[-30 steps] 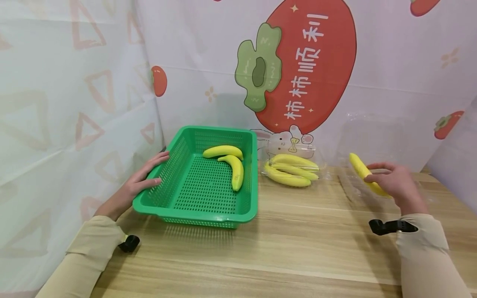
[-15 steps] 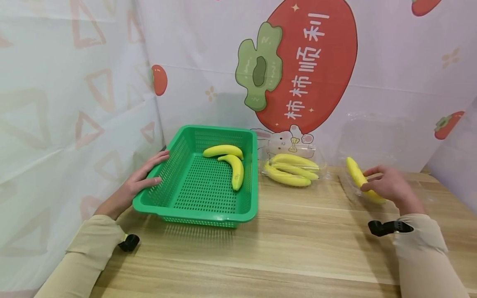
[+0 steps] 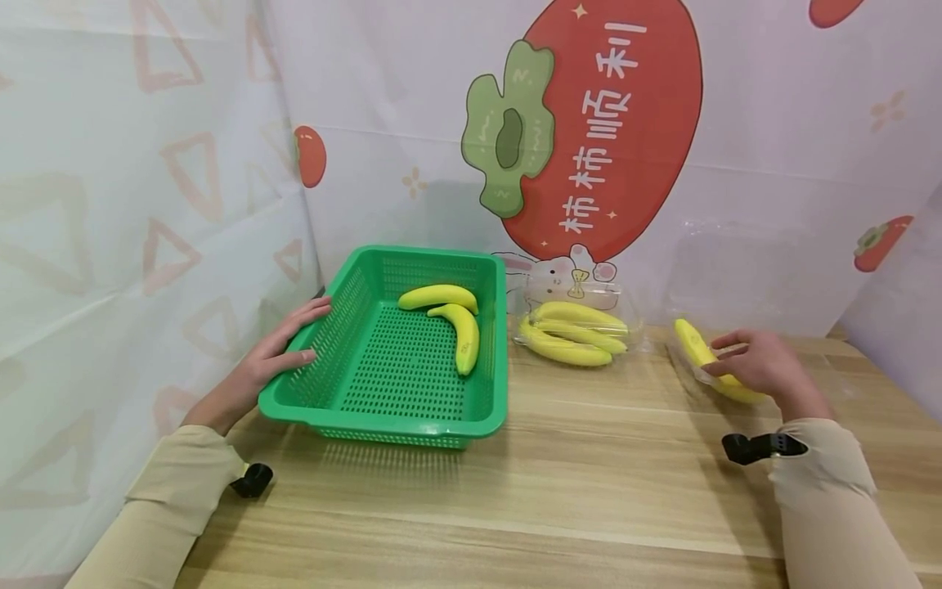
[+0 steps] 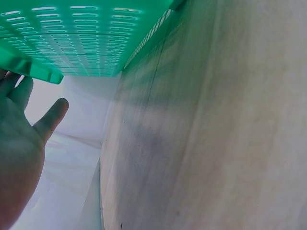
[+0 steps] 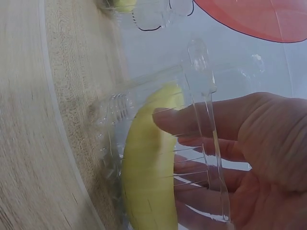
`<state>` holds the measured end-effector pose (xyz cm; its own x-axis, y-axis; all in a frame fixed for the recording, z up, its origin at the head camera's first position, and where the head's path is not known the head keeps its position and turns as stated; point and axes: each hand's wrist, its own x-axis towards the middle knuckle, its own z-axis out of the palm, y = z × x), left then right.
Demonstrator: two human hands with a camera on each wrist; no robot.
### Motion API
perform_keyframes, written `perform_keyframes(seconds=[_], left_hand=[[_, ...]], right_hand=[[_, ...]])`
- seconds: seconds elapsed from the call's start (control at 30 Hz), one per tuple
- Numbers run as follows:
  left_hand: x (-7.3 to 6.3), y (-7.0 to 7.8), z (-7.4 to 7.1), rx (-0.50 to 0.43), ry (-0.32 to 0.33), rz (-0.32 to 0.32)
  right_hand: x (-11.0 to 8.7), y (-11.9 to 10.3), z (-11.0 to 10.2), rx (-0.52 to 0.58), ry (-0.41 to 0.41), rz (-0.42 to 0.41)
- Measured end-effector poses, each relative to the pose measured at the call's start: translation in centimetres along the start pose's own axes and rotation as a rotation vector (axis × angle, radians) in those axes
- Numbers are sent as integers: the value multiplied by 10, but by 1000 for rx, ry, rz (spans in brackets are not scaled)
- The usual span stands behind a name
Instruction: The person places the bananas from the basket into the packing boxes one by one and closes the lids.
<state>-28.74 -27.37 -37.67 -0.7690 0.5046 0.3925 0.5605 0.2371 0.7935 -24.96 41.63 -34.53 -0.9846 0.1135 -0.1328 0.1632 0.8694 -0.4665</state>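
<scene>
- Right hand [image 3: 765, 368], one, between 3 and 4 o'clock in the head view: fingers curled and nearly closed, thumb on one face, the rest along the side, gripping a single banana.
- Held banana [image 5: 151, 163], one, yellow, curved: within the open clear box, upper tip toward 11 o'clock in the head view; contact with the box floor cannot be told.
- Open clear box [image 5: 117, 108], one, thin plastic: ridged walls about the held banana, lid raised at 12 o'clock in front of the backdrop.
- Left hand [image 3: 275, 352], one, at the basket's 9 o'clock side: fingers extended, thumb spread, touching the rim, gripping nothing.
- Green basket [image 3: 401, 427], one, slotted plastic, rectangular: between 7 and 8 o'clock in the head view.
- Loose bananas [image 3: 465, 339], two, yellow: inside the green basket, one between 1 and 2 o'clock, the other at 3 o'clock, ends close together.
- Second clear box [image 3: 634, 327], one: just beside the green basket, at its 3 o'clock.
- Boxed bananas [image 3: 567, 331], three visible, yellow: in the second clear box, side by side.
- Tabletop [image 3: 574, 491], wood-grained: beneath both boxes and the basket.
- Backdrop [image 3: 375, 188], pale: large red fruit print [image 3: 655, 123], green cap, white characters, at 1 o'clock.
- Sleeves [image 3: 839, 507], two, beige, at 5 and 7 o'clock.
</scene>
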Motion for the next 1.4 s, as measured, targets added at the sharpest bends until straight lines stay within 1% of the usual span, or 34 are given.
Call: perform_keyframes(seconds=[0.1,0.27,0.4,0.5,0.6,0.77,0.93,1.03,1.1,1.4], left_hand=[[-1,1,0,-1,2,2],[-2,2,-1,10,-5,-29],[-1,3,-1,15,-9,-46],[-1,5,-1,13,-11,-52],[-1,6,0,9,-12,-59],[-1,4,0,16,-11,-59],[-1,2,-2,23,-10,-78],[-2,2,-2,23,-7,-74],[-2,3,-1,22,-5,-60],[-2,4,1,1,6,-4]], right_hand=[[0,0,0,22,7,18],[0,0,-1,63,27,67],[-1,-1,-2,91,65,84],[-3,-3,-2,110,106,79],[-5,-5,-1,165,141,82],[-8,-7,-2,281,218,113],[-9,-10,-5,366,279,126],[-9,-13,-6,409,297,124],[-10,-14,-6,428,306,125],[-11,-21,-5,447,335,122]])
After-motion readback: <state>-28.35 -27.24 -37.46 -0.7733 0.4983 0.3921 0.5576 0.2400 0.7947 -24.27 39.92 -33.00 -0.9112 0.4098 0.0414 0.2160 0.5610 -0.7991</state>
